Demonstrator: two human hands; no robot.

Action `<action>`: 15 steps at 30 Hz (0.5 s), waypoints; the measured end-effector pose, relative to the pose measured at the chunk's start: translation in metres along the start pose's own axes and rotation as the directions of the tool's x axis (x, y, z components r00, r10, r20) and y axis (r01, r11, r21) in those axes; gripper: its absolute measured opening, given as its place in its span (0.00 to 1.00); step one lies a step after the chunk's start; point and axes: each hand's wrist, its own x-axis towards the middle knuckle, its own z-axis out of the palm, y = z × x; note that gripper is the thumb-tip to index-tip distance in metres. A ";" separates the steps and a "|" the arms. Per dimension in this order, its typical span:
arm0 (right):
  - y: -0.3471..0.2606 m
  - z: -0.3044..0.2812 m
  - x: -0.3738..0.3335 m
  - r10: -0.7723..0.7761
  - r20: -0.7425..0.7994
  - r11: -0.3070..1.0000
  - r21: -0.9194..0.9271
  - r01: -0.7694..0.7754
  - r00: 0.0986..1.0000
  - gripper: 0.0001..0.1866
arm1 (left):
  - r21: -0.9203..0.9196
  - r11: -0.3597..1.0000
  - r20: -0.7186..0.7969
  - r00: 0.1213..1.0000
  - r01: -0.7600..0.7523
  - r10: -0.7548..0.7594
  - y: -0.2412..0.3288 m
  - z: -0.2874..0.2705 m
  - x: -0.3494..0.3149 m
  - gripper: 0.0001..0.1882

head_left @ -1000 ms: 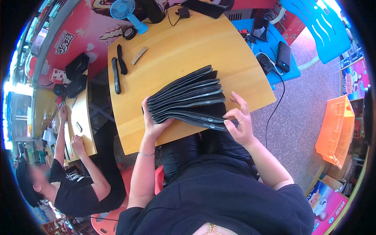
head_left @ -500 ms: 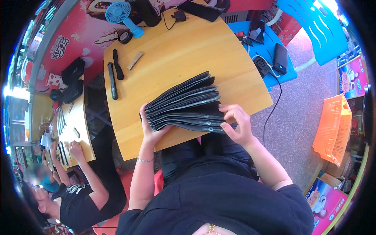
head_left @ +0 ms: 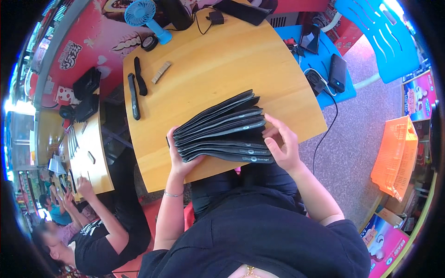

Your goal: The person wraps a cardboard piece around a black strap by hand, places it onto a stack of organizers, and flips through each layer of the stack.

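My left hand [head_left: 181, 157] is closed round one end of a stack of flat black strap-like strips [head_left: 222, 125]. Their far ends spread apart like a fan over the table's near edge, and some carry small pale print. At those loose ends is my right hand [head_left: 285, 143], its thumb and fingers apart. Its fingertips lie at or beside the strips' edges; whether they touch is hard to tell. Two loose black strips, one straight [head_left: 133, 96] and one bent [head_left: 139, 76], lie on the table's left side.
The wooden table [head_left: 208, 60] bears a small tan block [head_left: 161, 72], a blue fan [head_left: 143, 18] and a charger [head_left: 216, 18]. A blue stool [head_left: 340, 95] to the right holds electronics, with a cable trailing down. An orange basket [head_left: 394, 157] stands farther right. Another person [head_left: 99, 241] works at left.
My right hand's fingers have shifted up along the loose ends toward the middle of the stack. The upper strips stand slightly apart from the lower ones. My left hand keeps its grip.
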 end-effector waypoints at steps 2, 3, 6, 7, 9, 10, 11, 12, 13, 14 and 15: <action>0.002 0.001 0.000 -0.031 -0.001 0.999 -0.012 0.031 1.000 0.28 | -0.001 1.000 -0.001 1.000 0.007 -0.007 0.004 0.001 0.000 0.54; 0.004 0.002 0.000 -0.051 -0.017 0.999 -0.022 0.050 0.999 0.28 | -0.001 1.000 -0.001 1.000 0.011 -0.011 0.005 0.001 0.000 0.54; 0.001 0.003 -0.001 -0.033 -0.023 0.999 -0.033 0.033 0.999 0.27 | 0.005 1.000 -0.002 1.000 0.018 -0.018 0.005 0.001 0.001 0.55; 0.001 0.003 -0.001 0.003 -0.015 0.999 -0.035 -0.003 1.000 0.26 | 0.005 1.000 -0.003 1.000 0.019 -0.019 0.006 0.001 0.001 0.55; 0.004 0.003 -0.001 -0.037 -0.021 0.998 -0.042 0.036 0.999 0.27 | 0.012 1.000 0.004 1.000 0.000 -0.001 0.007 0.002 0.002 0.55; 0.006 0.003 -0.001 -0.077 -0.027 0.996 -0.049 0.076 0.997 0.27 | 0.012 1.000 0.004 1.000 0.001 -0.001 0.006 0.002 0.001 0.55; 0.007 0.003 -0.001 -0.077 -0.026 0.996 -0.048 0.075 0.997 0.27 | -0.016 1.000 0.005 1.000 0.012 -0.012 0.005 0.002 0.001 0.56; 0.007 0.003 -0.002 -0.086 -0.031 0.995 -0.045 0.084 0.996 0.27 | -0.044 0.999 0.008 1.000 0.023 -0.022 0.005 0.001 0.001 0.56; 0.008 0.003 -0.002 -0.095 -0.035 0.995 -0.042 0.093 0.995 0.27 | -0.044 0.999 0.008 1.000 0.023 -0.023 0.005 0.001 0.001 0.56; 0.009 0.003 -0.002 -0.094 -0.035 0.995 -0.043 0.092 0.995 0.27 | -0.040 0.999 0.005 1.000 0.020 -0.020 0.004 0.001 0.001 0.56; 0.009 0.003 -0.002 -0.085 -0.041 0.996 -0.030 0.084 0.996 0.26 | -0.037 0.999 0.003 1.000 0.017 -0.017 0.004 0.001 0.001 0.56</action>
